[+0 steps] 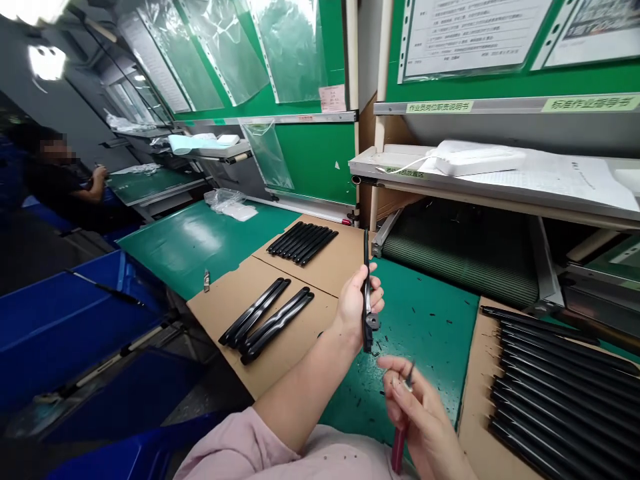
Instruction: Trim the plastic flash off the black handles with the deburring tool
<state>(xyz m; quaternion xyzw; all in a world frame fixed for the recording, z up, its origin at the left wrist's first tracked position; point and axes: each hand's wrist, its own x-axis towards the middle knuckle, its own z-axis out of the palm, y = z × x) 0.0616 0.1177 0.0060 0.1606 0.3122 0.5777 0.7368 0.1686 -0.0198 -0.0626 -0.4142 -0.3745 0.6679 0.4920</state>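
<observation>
My left hand (355,303) is closed around a long black plastic part (367,287), held upright above the green bench. Near the part's lower end a small round tab with a hole sticks out. Lower and to the right, my right hand (417,407) grips a slim tool with a dark red handle (399,450). A thin dark tip pokes up between its thumb and fingers; the fingers cover most of the tool, so its exact kind cannot be made out. The tool and the part are apart.
Several black parts (303,243) lie in a row on cardboard (320,287), with a few more (270,320) nearer. Further black parts (560,393) line the right cardboard. Black scraps dot the green mat (430,333). A conveyor (460,253) is behind, and a person (65,173) sits far left.
</observation>
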